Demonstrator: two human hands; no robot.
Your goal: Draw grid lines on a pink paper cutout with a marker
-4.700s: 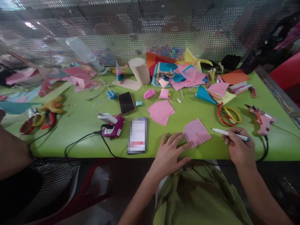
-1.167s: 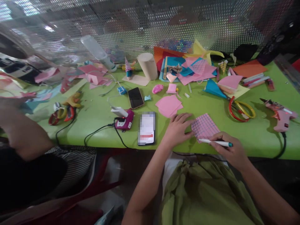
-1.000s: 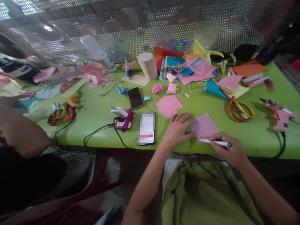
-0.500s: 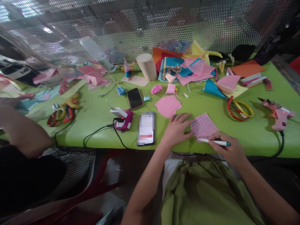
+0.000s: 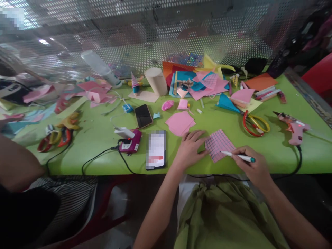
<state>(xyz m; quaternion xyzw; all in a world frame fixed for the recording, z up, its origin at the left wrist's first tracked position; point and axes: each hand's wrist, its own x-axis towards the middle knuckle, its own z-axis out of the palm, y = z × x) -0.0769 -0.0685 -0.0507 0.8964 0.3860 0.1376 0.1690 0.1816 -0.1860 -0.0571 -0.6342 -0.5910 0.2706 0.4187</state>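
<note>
A pink piece of paper with a dark drawn grid lies tilted on the green table in front of me. My right hand grips a white marker pen with a green end, its tip on or just over the paper. Fingers spread, my left hand rests flat on the table, its fingertips at the paper's left edge. Just beyond it are plain pink paper pieces, overlapping one another. To its left lies a phone with a lit screen.
Scissors and a pink glue gun lie on the right. A purple power adapter with cables and a dark phone are on the left. Coloured paper and a cardboard tube stand behind. A co-worker's arm shows at far left.
The view has shifted a little, so the table things appear farther left. The marker's tip has moved from the paper's lower left edge to farther right across the grid.
</note>
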